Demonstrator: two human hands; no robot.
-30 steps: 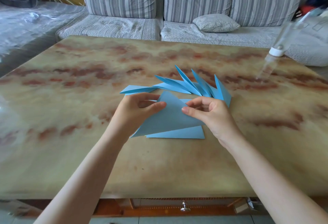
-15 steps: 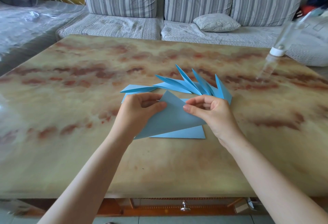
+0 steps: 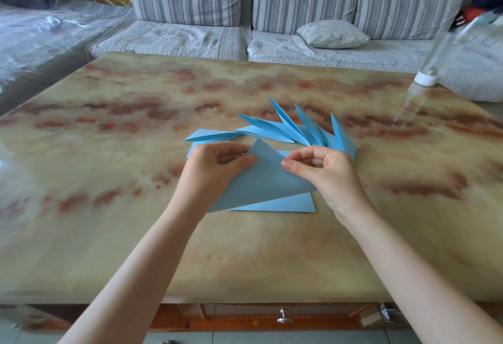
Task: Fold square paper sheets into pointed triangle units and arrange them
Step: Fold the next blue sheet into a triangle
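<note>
So a handful of pointed units (image 3: 285,131) already sit fanned on the worktop (image 3: 136,207), left hand (image 3: 215,169) and right hand (image 3: 326,172) pinching another blue sheet (image 3: 261,180) mid-fold.

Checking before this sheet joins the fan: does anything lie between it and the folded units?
Nothing visible does. The sheet, pinched by the left hand and right hand, is just in front of the units, its tip almost at them. The bottle stands far right, out of the way.

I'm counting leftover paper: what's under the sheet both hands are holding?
More flat blue paper lies on the table beneath the held sheet. Only its near strip and right corner show. How many sheets lie there is covered.
</note>
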